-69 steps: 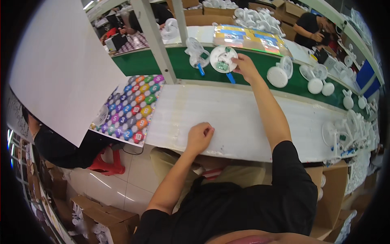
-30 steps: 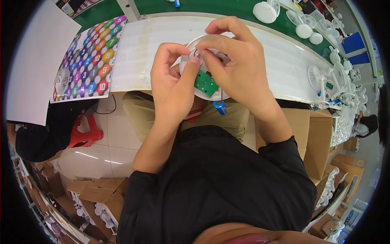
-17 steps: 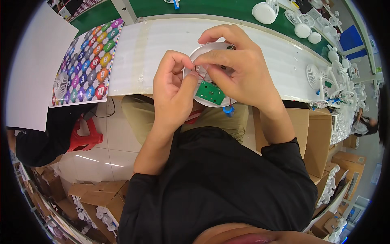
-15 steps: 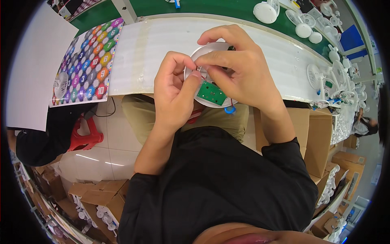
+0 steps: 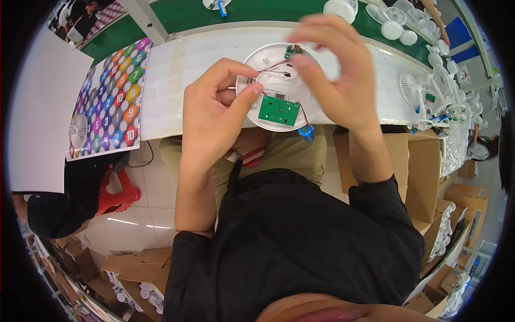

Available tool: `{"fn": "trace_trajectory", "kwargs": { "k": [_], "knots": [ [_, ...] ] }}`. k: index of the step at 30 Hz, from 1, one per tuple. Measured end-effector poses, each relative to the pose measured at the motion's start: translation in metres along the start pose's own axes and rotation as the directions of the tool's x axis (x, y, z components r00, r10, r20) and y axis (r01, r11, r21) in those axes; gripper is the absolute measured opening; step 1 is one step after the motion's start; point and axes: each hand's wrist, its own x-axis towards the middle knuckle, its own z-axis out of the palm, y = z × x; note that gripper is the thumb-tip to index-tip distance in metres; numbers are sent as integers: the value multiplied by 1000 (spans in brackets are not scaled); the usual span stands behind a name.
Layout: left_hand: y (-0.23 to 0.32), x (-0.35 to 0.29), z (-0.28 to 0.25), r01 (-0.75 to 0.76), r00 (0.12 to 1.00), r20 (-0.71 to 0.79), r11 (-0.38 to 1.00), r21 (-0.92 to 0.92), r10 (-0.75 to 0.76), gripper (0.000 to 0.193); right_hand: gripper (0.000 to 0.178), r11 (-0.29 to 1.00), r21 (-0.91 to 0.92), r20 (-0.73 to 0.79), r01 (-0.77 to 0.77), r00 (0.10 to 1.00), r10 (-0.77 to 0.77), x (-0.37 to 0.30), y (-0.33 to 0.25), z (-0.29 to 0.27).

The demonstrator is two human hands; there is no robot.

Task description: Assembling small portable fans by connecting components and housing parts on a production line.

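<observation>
A round white plastic housing [image 5: 251, 110] sits tilted over the front edge of the table, its inside facing up. In it lie a green circuit board [image 5: 279, 111] and a smaller green board [image 5: 293, 51] at the far side. Thin wires [image 5: 274, 68] run to the fingertips of my left hand [image 5: 217, 104], where thumb and forefinger pinch them at the housing's left rim. A blue cylindrical part [image 5: 306, 132] hangs on leads off the near right rim. My right hand [image 5: 340, 80], smeared by motion, is raised beside the small board, thumb and fingers apart, seemingly holding nothing.
A colourful numbered sheet [image 5: 110, 102] with a small white fan [image 5: 79, 131] lies at the left. White fans [image 5: 412, 88] crowd the right end of the table. An open cardboard box [image 5: 394, 161] stands below right; a red stool [image 5: 119, 193] is at lower left.
My right hand has lifted off the wires and moved right, its fingers spreading, uncovering the small board. My left hand and the housing have shifted slightly; the blue part now hangs more in sight.
</observation>
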Motion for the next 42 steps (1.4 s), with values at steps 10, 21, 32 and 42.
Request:
{"fn": "trace_trajectory", "kwargs": {
  "k": [10,21,32,42],
  "knots": [
    [-17,3,24,-120,940,-323,993,-8,111,14,26,-438,809,586,-392,591,555,-136,-12,11],
    [-12,-12,36,-97,937,-324,989,114,130,15,31,434,874,-151,-220,726,671,-80,-9,26],
    [-12,-12,27,-90,948,-295,989,118,122,15,20,911,135,65,-389,921,384,-29,-14,-8],
    [-12,-7,21,-130,944,-296,989,74,146,16,18,871,181,131,-457,889,440,-29,5,10]
  ]
}}
